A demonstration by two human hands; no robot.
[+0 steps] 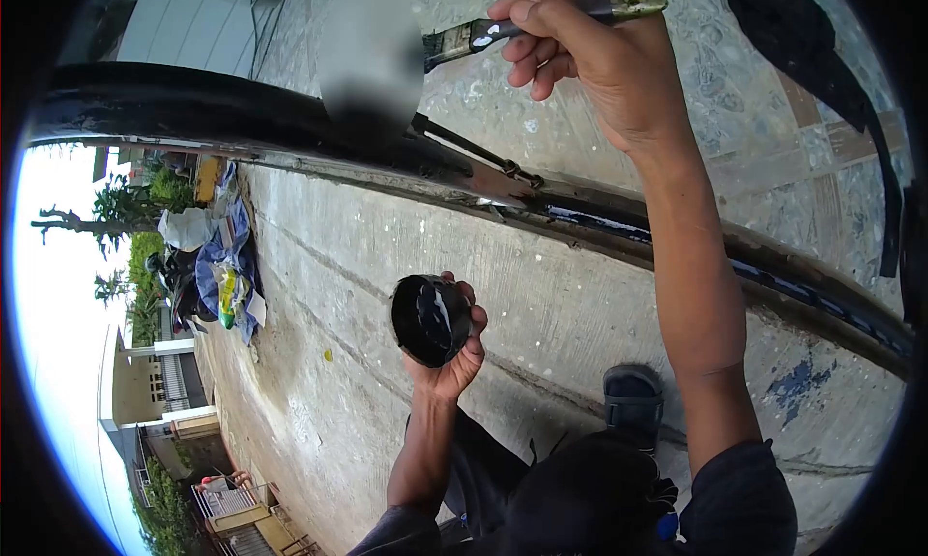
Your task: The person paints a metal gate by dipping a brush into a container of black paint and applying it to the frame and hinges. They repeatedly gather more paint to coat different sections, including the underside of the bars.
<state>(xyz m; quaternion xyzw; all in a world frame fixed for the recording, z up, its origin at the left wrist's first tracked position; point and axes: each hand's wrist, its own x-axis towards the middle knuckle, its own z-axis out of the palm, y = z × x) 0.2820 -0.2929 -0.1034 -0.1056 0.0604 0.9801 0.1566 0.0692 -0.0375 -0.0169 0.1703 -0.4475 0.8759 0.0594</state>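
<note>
My right hand (590, 48), at the upper middle, is closed round the handle of a paintbrush (493, 36), whose dark bristles point left. Beneath the bristles runs a long black pole (222, 102), glossy at its left end, and a blurred grey patch covers the area just left of the bristles. Lower down, my left hand (459, 348) holds a round black container (430, 321), its open top facing the camera, with dark, shiny paint inside. Container and brush are well apart.
Cloth, bags and a yellow-green bottle (227, 295) lie heaped at the left. A dark cloth or strap (788, 34) lies on tiles at the upper right. A sandalled foot (633, 401) stands on the concrete (338, 266). Buildings and plants show at the far left.
</note>
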